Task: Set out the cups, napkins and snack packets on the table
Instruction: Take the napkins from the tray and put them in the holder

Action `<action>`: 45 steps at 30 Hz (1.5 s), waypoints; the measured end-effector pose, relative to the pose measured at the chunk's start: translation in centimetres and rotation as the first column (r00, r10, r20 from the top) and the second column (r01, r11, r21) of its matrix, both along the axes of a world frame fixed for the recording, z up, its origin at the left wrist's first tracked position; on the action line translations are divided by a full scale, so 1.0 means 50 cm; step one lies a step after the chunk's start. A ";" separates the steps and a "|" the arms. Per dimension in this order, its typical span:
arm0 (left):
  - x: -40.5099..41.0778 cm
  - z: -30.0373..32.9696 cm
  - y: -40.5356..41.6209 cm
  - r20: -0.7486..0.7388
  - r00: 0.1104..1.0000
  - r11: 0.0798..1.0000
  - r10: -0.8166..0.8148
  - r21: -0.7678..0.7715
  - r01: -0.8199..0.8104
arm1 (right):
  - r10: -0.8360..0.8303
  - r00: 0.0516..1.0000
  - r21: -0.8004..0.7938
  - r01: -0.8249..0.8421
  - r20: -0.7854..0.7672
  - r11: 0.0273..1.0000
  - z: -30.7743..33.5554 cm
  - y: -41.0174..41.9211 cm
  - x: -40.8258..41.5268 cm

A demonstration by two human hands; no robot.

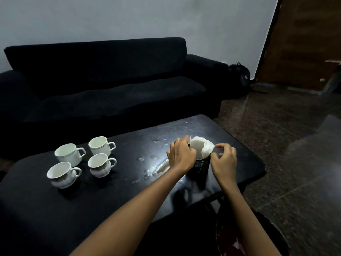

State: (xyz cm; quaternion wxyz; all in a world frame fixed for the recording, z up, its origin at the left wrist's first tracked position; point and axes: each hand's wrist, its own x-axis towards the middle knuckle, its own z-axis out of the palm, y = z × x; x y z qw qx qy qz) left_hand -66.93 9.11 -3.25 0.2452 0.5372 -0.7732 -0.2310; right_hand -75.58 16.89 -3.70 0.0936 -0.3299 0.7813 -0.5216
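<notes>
Several white cups (83,159) stand grouped on the left part of the black low table (55,209), handles pointing right. A black mesh holder (201,168) stands on the right part of the table with white napkins (200,147) sticking out of its top. My left hand (181,156) curls around the holder's left rim, fingers against the napkins. At the napkins' right edge, my right hand (224,157) pinches the paper between thumb and forefinger. No snack packets are in view.
A black sofa (110,85) runs behind the table. A dark backpack (240,74) leans by the sofa's right arm near a wooden door (304,43). Water drops and a wet smear (160,166) lie on the table's middle. Stone floor lies to the right.
</notes>
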 end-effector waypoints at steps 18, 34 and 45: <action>0.044 -0.039 0.026 0.054 0.979 0.925 -0.195 -0.323 0.202 | 0.141 0.989 -0.024 -0.142 -0.053 0.990 -0.028 -0.004 0.010; 0.094 -0.060 0.086 -0.284 0.946 0.906 -0.158 0.338 0.253 | 0.236 0.945 -0.023 -0.237 0.225 0.971 -0.071 0.004 0.070; 0.220 -0.073 0.011 -0.299 0.954 0.937 0.029 0.339 0.078 | 0.485 0.853 0.006 -0.495 0.193 0.869 -0.086 -0.053 0.191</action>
